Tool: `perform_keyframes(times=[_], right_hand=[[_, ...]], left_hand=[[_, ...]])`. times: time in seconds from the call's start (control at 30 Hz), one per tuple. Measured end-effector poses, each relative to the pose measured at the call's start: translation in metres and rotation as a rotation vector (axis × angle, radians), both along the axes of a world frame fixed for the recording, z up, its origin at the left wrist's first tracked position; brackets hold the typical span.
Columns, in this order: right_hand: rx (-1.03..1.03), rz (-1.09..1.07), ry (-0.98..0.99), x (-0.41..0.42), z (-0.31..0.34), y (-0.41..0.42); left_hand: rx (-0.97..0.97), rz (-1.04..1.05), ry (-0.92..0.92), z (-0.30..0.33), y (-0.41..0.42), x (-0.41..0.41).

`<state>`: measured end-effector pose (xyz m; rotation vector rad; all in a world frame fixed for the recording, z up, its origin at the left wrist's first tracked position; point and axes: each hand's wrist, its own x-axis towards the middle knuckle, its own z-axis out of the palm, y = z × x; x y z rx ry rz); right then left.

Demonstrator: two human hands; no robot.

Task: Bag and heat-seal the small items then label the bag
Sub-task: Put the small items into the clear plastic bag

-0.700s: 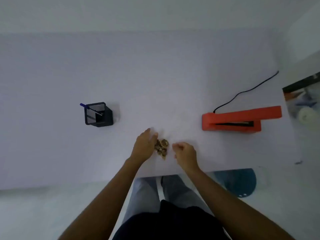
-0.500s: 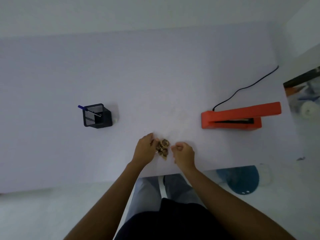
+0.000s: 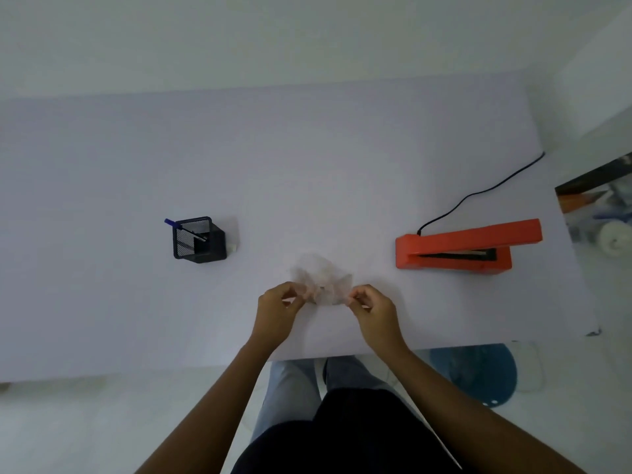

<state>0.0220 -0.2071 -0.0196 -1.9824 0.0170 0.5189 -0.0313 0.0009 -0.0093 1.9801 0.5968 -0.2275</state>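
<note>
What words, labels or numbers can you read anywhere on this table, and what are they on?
None can be read.
Orange heat sealer: no lettering shows.
Black mesh pen holder: no label shows.
Clear crumpled plastic bag pinched by both hands: unmarked, blurred.
Cluttered shelf at right: too blurred to read.

Bench point(image 3: 307, 159): plain pale lilac-white. Sealer point(image 3: 458, 246) near right edge: orange-red, black slot, black cord point(image 3: 478, 193). Mesh pen cup point(image 3: 198, 239) toward left: black; pen point(image 3: 170, 222) cap blue. Bag point(image 3: 323, 282) near front edge: clear, faint pinkish tint.
</note>
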Motion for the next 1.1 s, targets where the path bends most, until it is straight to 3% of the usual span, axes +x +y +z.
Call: perform_keyframes(times=[0.37,0.73,0.93,1.0,1.1], right_hand=[[-0.017,0.147,-0.058,-0.007,-0.002,-0.018],[-0.023,0.351,0.07,0.009,-0.015,-0.005],[-0.042,0.394,-0.003,0.022,-0.017,0.004],[-0.018,0.359,0.037,0.024,-0.016,0.003],[0.015,0.308,0.086,0.028,-0.014,0.002]], left_hand=[[-0.047,-0.161,0.022,0.0,-0.01,-0.012],[-0.137,-0.178,0.029,-0.007,-0.015,-0.001],[-0.067,-0.232,0.037,-0.005,-0.012,0.005],[0.008,-0.264,-0.004,-0.011,-0.01,0.007],[-0.03,-0.257,0.012,-0.013,-0.008,0.01]])
